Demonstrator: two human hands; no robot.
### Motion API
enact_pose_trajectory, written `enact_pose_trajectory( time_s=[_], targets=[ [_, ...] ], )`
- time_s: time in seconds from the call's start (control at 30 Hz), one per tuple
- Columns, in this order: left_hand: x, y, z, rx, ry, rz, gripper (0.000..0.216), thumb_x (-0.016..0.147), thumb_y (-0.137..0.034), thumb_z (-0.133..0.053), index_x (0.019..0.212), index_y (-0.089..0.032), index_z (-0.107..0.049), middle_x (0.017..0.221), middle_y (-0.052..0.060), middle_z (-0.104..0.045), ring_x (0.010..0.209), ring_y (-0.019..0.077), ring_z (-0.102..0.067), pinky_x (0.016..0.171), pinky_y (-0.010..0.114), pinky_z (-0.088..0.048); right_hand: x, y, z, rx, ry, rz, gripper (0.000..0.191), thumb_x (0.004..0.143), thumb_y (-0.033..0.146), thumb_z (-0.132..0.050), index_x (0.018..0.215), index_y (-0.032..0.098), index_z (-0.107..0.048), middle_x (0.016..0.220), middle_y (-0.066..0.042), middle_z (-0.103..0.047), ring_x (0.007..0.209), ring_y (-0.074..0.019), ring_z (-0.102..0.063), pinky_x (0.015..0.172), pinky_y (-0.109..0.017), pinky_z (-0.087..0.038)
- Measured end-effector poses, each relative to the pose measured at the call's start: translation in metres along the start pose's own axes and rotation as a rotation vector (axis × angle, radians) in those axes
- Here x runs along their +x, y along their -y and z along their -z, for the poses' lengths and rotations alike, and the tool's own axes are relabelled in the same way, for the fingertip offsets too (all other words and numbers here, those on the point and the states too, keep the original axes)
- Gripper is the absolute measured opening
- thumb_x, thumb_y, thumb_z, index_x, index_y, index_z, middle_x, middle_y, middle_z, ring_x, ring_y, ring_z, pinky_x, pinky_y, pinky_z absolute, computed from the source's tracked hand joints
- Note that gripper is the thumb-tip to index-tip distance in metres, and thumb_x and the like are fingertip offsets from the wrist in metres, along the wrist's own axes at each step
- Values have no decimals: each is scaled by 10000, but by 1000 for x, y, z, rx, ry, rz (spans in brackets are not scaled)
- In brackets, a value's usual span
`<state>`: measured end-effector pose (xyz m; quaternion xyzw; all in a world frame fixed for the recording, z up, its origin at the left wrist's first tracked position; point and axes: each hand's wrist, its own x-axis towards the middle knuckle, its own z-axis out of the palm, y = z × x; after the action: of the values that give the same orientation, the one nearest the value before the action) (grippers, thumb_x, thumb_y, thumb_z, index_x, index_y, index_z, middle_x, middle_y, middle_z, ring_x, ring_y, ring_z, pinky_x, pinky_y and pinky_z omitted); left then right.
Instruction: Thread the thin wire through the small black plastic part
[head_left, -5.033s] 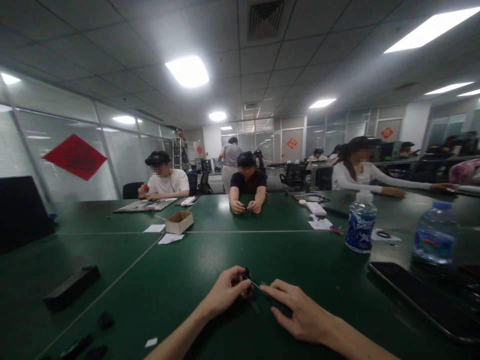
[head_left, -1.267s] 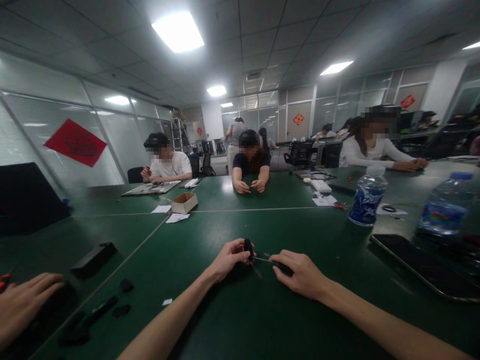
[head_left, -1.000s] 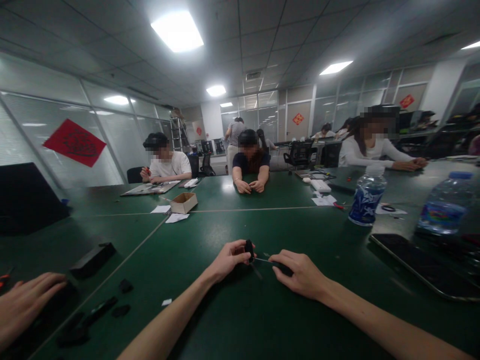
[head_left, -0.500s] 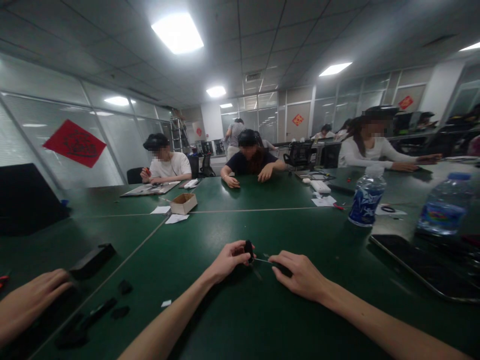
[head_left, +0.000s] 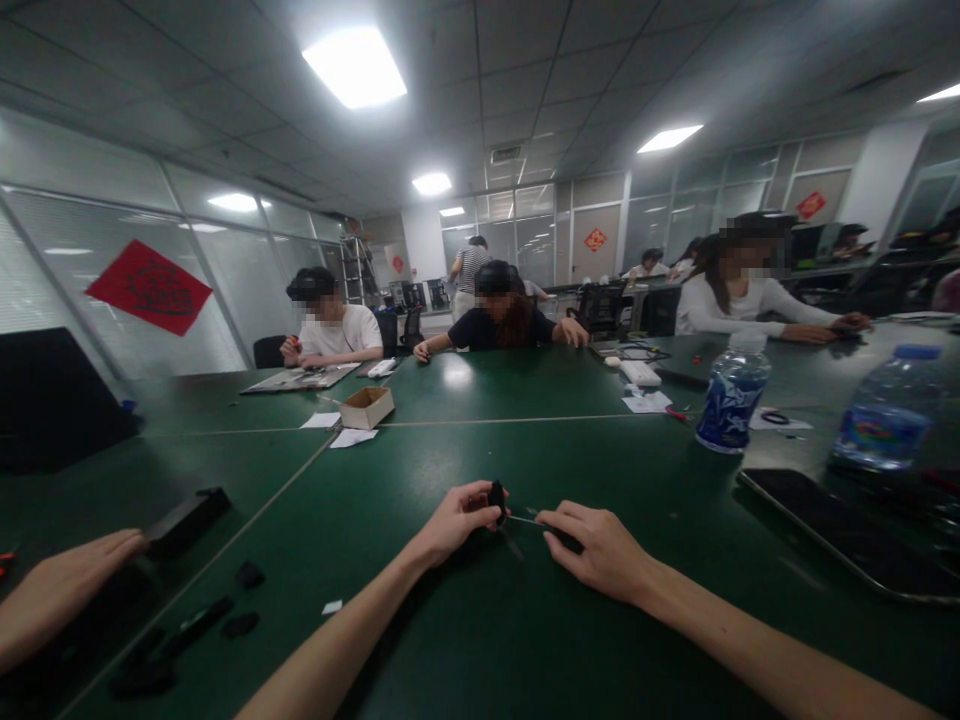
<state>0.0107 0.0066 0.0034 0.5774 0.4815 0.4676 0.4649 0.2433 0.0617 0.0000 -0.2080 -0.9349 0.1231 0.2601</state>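
Observation:
My left hand (head_left: 459,520) pinches a small black part (head_left: 496,500) upright between thumb and fingers, above the green table. My right hand (head_left: 596,548) is closed around the dark handle of a screwdriver (head_left: 525,519). Its thin metal shaft points left and its tip meets the black part or lies right at it; the exact contact is too small to make out. Several loose black pieces (head_left: 240,626) lie on the table left of my left forearm, along with a small white scrap (head_left: 332,607).
At the left edge is another person's hand (head_left: 71,590) beside a black box (head_left: 187,520). To the right stand two bottles (head_left: 731,395) and a phone (head_left: 840,530). A cardboard box (head_left: 367,408) sits farther back on the table (head_left: 480,460). Several people sit around.
Both my hands keep nearly the same place and grip. The neighbouring hand at left has shifted slightly towards the black box. The person opposite has spread their arms apart.

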Motion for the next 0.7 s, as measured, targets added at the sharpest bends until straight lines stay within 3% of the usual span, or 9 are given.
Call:
enact_pose_trajectory(
  time_s=[0.7],
  targets=[
    [0,2,0,5,-8,10,376,749,-318,-679,1073,-138,-622,948,77,-659,810,169,-570,751,304,-435,0,-2,0,37,8,43,278,909,243,-426,1058,149,-640,870,-67,-612,664,-137,-570,578,-249,-482]
  ],
)
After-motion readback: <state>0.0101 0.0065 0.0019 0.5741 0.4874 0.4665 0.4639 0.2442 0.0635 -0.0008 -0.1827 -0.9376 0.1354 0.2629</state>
